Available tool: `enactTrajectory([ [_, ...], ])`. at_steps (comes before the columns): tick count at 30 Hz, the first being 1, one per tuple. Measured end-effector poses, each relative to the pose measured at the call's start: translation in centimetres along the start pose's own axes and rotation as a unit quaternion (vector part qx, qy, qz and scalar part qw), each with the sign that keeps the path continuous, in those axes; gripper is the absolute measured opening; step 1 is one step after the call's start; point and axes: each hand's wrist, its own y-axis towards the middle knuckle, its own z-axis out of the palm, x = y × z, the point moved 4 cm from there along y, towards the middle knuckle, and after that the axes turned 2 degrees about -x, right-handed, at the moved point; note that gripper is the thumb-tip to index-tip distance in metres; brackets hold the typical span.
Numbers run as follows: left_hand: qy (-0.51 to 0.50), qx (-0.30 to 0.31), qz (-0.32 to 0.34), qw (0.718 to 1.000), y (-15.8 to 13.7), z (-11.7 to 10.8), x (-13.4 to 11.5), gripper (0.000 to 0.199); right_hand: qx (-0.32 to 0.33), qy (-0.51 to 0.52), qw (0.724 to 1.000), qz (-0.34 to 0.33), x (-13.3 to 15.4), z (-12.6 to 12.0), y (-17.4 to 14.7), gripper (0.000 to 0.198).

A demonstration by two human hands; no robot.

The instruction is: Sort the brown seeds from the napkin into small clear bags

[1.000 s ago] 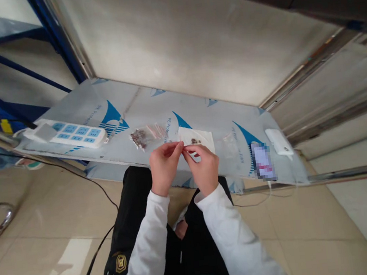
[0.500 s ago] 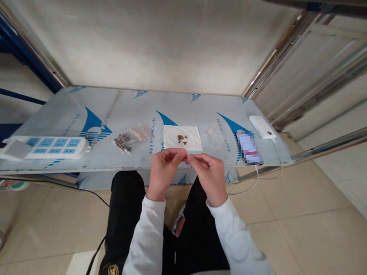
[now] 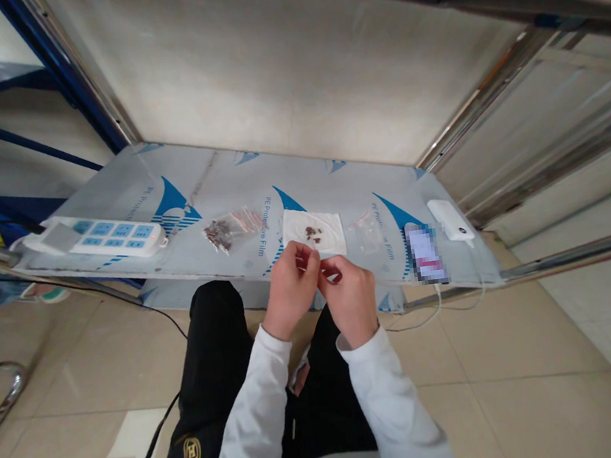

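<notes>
My left hand (image 3: 294, 287) and my right hand (image 3: 351, 295) meet fingertip to fingertip at the shelf's front edge. Both are closed in a pinch; what lies between the fingers is too small to make out. Just beyond them is a white tissue or cloth square (image 3: 335, 231) with several small brown pieces (image 3: 313, 234) on it. To its left sits a clear bag of thin dark brown pieces (image 3: 219, 235), beside a red-edged heap of clear zip bags (image 3: 247, 220). Another clear bag (image 3: 368, 232) lies to the right of the white square.
The film-covered shelf (image 3: 322, 186) carries a white power strip (image 3: 116, 237) at left. At right are a phone-like device (image 3: 425, 253), blurred out, and a white box-shaped device (image 3: 450, 220), with white cables hanging over the edge. A metal rail (image 3: 575, 248) runs along the right.
My left fingers have risen slightly and bent over the near edge of the white square. Both hands stay pinched together. The whole view has shifted a little.
</notes>
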Motion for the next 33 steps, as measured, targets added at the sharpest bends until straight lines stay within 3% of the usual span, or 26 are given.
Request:
enactTrajectory([
  [3,-0.014,-0.014,-0.019,1.0,-0.2,0.3,0.0,0.02,-0.021,0.018,1.0,0.007,0.1,-0.2,-0.1,0.021],
  [6,-0.067,0.025,-0.04,0.997,-0.1,0.5,0.5,0.024,-0.01,0.109,0.993,0.046,-0.8,-0.1,-0.3,0.025],
  [11,-0.161,0.085,-0.063,0.981,0.2,0.4,1.3,0.023,0.05,0.304,0.94,0.145,-2.8,0.5,-0.7,0.03],
  [14,-0.112,0.074,-0.055,0.989,0.1,0.2,1.3,0.02,0.05,0.358,0.916,0.176,-3.2,0.6,-1.0,0.029],
  [17,-0.073,0.051,-0.041,0.995,0.0,0.1,0.9,0.019,0.031,0.321,0.934,0.152,-3.0,0.2,-1.1,0.024],
  [20,-0.068,0.057,-0.032,0.996,-0.2,0.3,0.5,0.022,-0.012,0.173,0.983,0.065,-2.0,-0.8,-1.0,0.016],
  [22,-0.06,0.064,-0.023,0.996,-0.2,0.4,0.5,0.023,-0.039,0.075,0.996,0.002,-1.2,-1.3,-1.0,0.013],
  [27,-0.093,0.097,-0.016,0.991,-0.1,0.9,1.1,0.025,-0.058,0.029,0.996,-0.057,-0.3,-1.5,-1.3,0.014],
  [33,-0.249,0.106,-0.155,0.95,-0.3,1.3,2.1,0.026,-0.072,0.053,0.995,-0.037,-0.7,-1.6,-2.0,0.022],
])
